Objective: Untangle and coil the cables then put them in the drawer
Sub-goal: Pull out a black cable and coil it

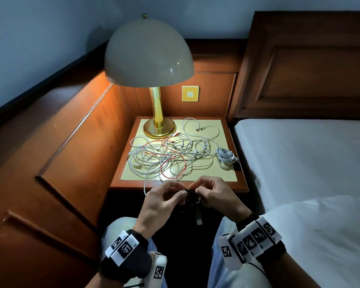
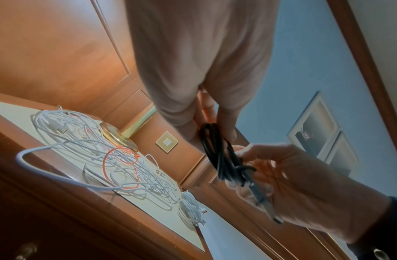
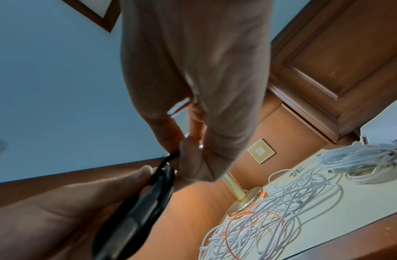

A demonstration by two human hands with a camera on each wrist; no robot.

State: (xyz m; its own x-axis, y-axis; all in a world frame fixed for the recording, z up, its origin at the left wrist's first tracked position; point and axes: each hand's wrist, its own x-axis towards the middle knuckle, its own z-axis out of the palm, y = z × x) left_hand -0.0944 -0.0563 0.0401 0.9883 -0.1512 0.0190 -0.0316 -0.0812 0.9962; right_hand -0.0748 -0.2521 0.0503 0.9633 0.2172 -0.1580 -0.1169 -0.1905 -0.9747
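1. My left hand (image 1: 162,201) and right hand (image 1: 213,196) hold the black cable (image 1: 190,199) between them, in the air just in front of the nightstand (image 1: 242,185). The fingers of both hands are curled round its loops, and its plug end (image 1: 199,220) hangs down below my hands.
2. Judging from the left wrist view, the black cable (image 2: 224,163) is already gathered into several loops with a turn wrapped across them, so I take this coil to be nearly finished.
3. One white bundle (image 1: 227,155) lies coiled at the nightstand's right edge, beside the bed (image 1: 299,152). That one looks done, but it is not put away.
4. The main tangle (image 1: 170,156) of white cables with a red cable (image 1: 175,169) through it sprawls across the middle of the nightstand, in front of the lamp (image 1: 154,84). It looks unsorted, and one white loop hangs over the nightstand's front edge.
5. I cannot see a drawer clearly. A dim knob shows low under the nightstand's top in the left wrist view, but nothing tells whether it is open.
6. By my reckoning most of the work is left: finish this coil, separate and coil the rest, then stow every cable.
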